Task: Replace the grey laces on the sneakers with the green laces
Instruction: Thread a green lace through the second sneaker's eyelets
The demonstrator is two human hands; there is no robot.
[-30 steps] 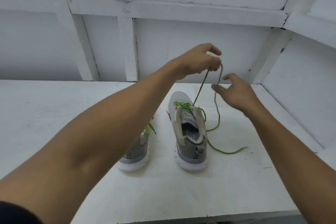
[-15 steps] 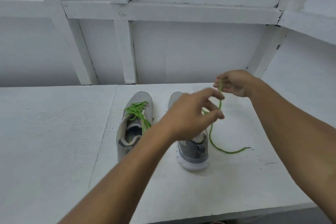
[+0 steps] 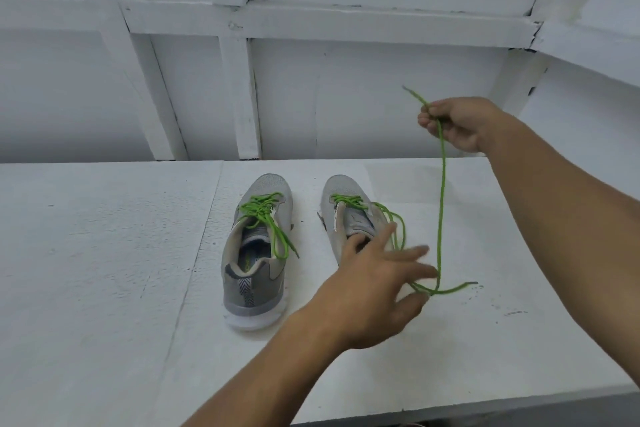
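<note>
The scene is lit brightly and evenly by soft, cool light. Only faint grey shadows are cast on the white tabletop (image 3: 104, 270) close beside the sneakers (image 3: 256, 253). The left hand (image 3: 374, 291) is smeared by blur at its fingers. Straight wall beams (image 3: 325, 21) are bent near the edges.

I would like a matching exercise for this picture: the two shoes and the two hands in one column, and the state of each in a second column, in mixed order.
1. left shoe
2. right shoe
3. left hand
4. right hand

A. raised, pinches the lace
B. low, fingers spread, grips nothing
C. this lace runs off it onto the table
D. its lace ends rest on it

Pairs: 1-D, 2-C, 3-B, 4-A.
</note>
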